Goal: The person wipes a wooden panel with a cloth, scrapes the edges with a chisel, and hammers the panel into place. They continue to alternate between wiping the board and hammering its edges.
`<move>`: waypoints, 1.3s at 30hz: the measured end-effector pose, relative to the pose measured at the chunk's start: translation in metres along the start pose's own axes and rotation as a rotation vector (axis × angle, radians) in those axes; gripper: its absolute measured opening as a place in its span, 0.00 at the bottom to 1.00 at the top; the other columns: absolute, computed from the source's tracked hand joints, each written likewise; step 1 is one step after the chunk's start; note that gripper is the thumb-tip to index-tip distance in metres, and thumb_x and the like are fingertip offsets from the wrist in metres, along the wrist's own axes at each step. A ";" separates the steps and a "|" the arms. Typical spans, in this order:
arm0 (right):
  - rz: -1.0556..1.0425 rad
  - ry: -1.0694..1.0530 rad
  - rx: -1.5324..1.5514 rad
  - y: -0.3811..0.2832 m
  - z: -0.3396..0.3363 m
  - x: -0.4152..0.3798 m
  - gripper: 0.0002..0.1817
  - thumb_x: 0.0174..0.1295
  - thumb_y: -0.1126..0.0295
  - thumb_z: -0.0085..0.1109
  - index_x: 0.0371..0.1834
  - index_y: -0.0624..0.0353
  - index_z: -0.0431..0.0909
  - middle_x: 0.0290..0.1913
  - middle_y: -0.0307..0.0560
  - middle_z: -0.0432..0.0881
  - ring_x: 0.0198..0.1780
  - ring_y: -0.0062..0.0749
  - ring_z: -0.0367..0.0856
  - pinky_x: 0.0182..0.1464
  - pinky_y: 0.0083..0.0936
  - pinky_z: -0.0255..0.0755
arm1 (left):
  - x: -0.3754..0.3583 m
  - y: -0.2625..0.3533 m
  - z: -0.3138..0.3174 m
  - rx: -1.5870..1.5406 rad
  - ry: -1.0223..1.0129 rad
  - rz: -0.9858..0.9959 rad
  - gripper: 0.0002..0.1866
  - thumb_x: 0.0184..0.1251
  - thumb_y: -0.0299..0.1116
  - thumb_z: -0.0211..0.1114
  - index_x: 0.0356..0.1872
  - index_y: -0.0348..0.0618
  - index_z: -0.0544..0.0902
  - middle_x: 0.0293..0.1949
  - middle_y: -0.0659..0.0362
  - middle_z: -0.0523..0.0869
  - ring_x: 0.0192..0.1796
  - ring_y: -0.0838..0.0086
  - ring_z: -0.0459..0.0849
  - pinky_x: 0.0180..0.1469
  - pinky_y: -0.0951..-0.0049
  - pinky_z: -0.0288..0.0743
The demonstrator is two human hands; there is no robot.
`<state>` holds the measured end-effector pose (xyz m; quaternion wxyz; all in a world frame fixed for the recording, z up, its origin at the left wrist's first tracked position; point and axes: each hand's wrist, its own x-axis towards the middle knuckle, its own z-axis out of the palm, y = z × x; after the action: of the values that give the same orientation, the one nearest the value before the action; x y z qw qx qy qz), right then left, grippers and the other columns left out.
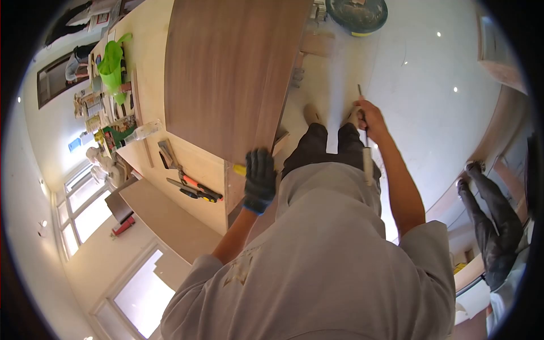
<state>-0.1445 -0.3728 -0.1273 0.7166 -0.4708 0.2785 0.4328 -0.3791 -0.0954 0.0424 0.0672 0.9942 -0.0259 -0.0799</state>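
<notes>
My left hand (pixel 260 181), in a dark work glove with a blue cuff, lies at the near corner of a brown wood-grain panel (pixel 226 73). Its fingers are stretched out along the panel's edge, slightly blurred. A small yellow piece (pixel 239 169) pokes out beside the glove; its other end is hidden. Bare and closed, my right hand (pixel 371 122) grips a long thin tool (pixel 359 90) over the floor near my shoes. A pale handle-like part (pixel 368 164) shows below the hand, in line with the tool.
On the pale wooden bench (pixel 198 153) lie a hammer (pixel 168 156), red-handled pliers (pixel 195 184) and a black-and-yellow cutting tool (pixel 195 192). A bottle (pixel 144 131) and green bag (pixel 112 65) are farther off. A dark round tub (pixel 357 14) stands ahead; another person's legs (pixel 487 209) are right.
</notes>
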 end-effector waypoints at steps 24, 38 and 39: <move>-0.359 0.026 -0.179 -0.084 0.179 -0.005 0.10 0.65 0.67 0.67 0.34 0.61 0.79 0.24 0.34 0.74 0.13 0.13 0.56 0.17 0.19 0.49 | 0.179 -0.293 -0.012 0.214 0.563 -0.736 0.20 0.76 0.41 0.49 0.60 0.41 0.77 0.62 0.47 0.80 0.65 0.52 0.76 0.68 0.51 0.65; -0.447 0.177 -0.119 -0.106 0.186 0.012 0.12 0.65 0.68 0.68 0.30 0.65 0.79 0.23 0.39 0.73 0.13 0.16 0.58 0.16 0.21 0.47 | 0.196 -0.336 -0.014 0.266 0.600 -0.784 0.19 0.75 0.43 0.49 0.58 0.46 0.78 0.58 0.50 0.82 0.62 0.52 0.78 0.65 0.50 0.68; -0.452 0.177 -0.126 -0.110 0.186 0.015 0.12 0.65 0.68 0.68 0.30 0.65 0.79 0.23 0.39 0.73 0.13 0.16 0.58 0.16 0.21 0.47 | 0.196 -0.337 -0.013 0.268 0.618 -0.778 0.19 0.76 0.43 0.49 0.57 0.45 0.78 0.58 0.50 0.82 0.62 0.52 0.78 0.65 0.50 0.68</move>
<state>-0.0421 -0.2175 -0.0166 0.7373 -0.6010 0.2000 0.2352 -0.1695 0.2275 -0.0214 -0.0911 0.9073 0.3570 0.2028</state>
